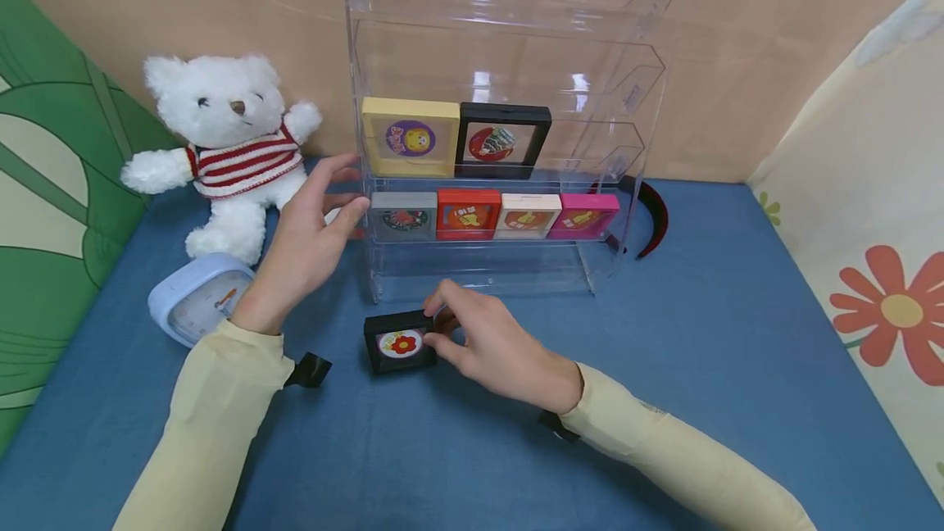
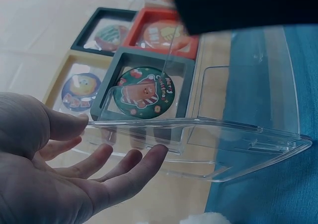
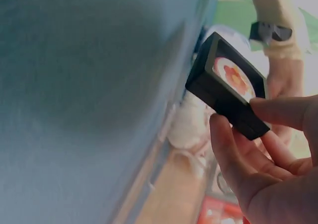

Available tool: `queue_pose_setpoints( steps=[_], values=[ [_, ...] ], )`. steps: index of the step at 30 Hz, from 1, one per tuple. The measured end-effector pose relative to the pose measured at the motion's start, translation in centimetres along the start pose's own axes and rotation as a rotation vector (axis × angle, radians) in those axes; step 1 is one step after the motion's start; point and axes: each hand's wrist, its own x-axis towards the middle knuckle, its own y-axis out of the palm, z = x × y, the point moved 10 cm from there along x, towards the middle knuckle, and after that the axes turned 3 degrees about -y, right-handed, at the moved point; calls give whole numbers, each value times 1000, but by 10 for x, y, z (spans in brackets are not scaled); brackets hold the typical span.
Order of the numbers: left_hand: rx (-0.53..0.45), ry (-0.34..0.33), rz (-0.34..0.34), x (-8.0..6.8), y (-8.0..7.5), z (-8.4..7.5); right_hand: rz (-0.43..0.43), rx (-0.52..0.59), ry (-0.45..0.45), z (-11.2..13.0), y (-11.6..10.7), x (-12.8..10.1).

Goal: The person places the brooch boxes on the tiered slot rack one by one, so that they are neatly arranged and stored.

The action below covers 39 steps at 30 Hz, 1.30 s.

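My right hand (image 1: 501, 342) pinches the right end of a small black display frame (image 1: 374, 351) between thumb and fingers. Behind its window sits a round badge (image 3: 233, 78) with a red flower. Whether the frame's lower edge touches the cloth cannot be told. At the left side of a clear acrylic rack (image 1: 472, 269), my left hand (image 1: 302, 244) touches the side panel with thumb and fingertips, the fingers spread. Nearest to it on the rack are a grey frame (image 2: 181, 75) with a green badge and a yellow frame (image 1: 372, 138).
Another black frame (image 1: 542, 142) stands on the rack's shelf above red (image 1: 445, 215), cream (image 1: 553, 215) and pink (image 1: 612, 207) frames. A white teddy bear (image 1: 214, 121) and pale blue clock (image 1: 173, 289) sit left. A dark red curved band (image 1: 655, 215) lies behind the rack's right side.
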Motion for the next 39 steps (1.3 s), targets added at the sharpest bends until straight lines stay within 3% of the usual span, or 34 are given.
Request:
queue_pose_setpoints(
  steps=[8,18,27,39],
  values=[
    [3,-10,4,1,0,0,-191,-94,0,-2,-41,-3],
    [0,-6,2,1,0,1,-305,-162,8,-10,-65,-4],
    [-1,-9,3,1,0,1,-353,-215,-29,-10,-69,0],
    [-3,-5,5,1,0,0,-318,-295,-61,-14,-46,21]
  ],
)
